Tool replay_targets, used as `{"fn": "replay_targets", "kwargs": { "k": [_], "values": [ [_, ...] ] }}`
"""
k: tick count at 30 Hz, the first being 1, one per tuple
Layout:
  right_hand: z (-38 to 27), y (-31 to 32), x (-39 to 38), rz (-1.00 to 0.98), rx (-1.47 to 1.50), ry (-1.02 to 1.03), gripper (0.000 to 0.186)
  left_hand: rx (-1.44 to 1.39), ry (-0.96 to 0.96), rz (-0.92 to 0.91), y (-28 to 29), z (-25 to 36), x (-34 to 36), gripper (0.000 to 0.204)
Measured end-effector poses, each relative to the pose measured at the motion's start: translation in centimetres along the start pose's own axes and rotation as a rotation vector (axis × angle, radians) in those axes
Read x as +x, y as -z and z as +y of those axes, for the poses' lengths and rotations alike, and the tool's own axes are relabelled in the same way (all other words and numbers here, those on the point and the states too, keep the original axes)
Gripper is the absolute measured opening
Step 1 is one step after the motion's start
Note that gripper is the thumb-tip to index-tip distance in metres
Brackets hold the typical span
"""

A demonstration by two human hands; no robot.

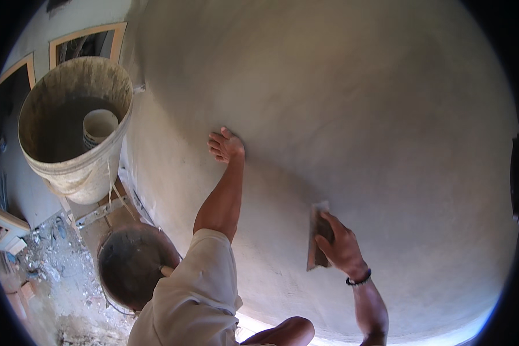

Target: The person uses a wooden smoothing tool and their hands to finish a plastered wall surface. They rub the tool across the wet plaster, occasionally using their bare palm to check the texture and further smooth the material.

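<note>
My right hand (345, 245), with a dark beaded bracelet at its wrist, is closed around the grip of a plastering trowel (319, 262). The trowel's narrow blade stands nearly upright against the grey plastered wall (386, 115). Higher up and to the left, my left hand (228, 146) leans on the same wall with nothing in it. Its thumb is stretched out and its fingers are loosely bent. Smooth, slightly mottled plaster surrounds both hands.
At left stands a large, dirty white bucket (78, 181) with a small white tub (101, 124) inside. Below it is a dark round basin (127, 265), partly hidden by my sleeve, near a plank. Rubble (57, 259) covers the floor; framed openings (86, 43) lie beyond.
</note>
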State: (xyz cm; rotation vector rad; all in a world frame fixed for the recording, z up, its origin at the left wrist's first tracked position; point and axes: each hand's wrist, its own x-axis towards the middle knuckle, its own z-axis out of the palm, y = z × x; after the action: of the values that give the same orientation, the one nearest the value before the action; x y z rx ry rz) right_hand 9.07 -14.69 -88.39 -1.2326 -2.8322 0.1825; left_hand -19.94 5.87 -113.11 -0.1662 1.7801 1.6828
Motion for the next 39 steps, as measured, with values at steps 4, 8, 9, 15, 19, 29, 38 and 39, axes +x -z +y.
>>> {"fn": "replay_targets", "kwargs": {
  "k": [4,8,9,15,19,29,38,39],
  "values": [
    [1.2,-0.4,-4.3,0.096,0.256,-0.181,0.061,-0.001,-0.456,0.029,0.7,7.6,-3.3,0.076],
    [2.4,-1.3,-5.9,0.214,0.746,-0.292,0.064,0.045,-0.958,0.055,-0.1,11.7,-10.4,0.077],
    [2.3,-0.8,-6.0,0.258,0.807,-0.208,0.063,0.026,-1.129,0.060,-0.3,12.3,-12.9,0.076],
    [1.2,2.5,-5.9,0.371,1.491,-0.122,0.045,-0.159,-1.871,-0.608,6.1,15.3,-27.5,0.052],
    [2.9,2.4,-3.2,0.422,1.940,-0.104,0.044,-0.199,-1.622,-1.051,8.6,16.3,-29.9,0.035],
    [5.3,-1.8,-0.1,0.535,2.319,-0.014,0.041,0.100,-2.080,-0.794,16.3,11.4,-29.4,0.045],
    [-3.2,-3.3,1.3,0.332,2.264,0.099,0.036,-0.050,-1.490,-0.770,18.3,1.9,-29.9,0.066],
    [-3.5,-3.3,0.6,0.376,2.208,0.047,0.037,-0.101,-1.434,-0.743,18.2,1.5,-30.5,0.067]
  ]
}}
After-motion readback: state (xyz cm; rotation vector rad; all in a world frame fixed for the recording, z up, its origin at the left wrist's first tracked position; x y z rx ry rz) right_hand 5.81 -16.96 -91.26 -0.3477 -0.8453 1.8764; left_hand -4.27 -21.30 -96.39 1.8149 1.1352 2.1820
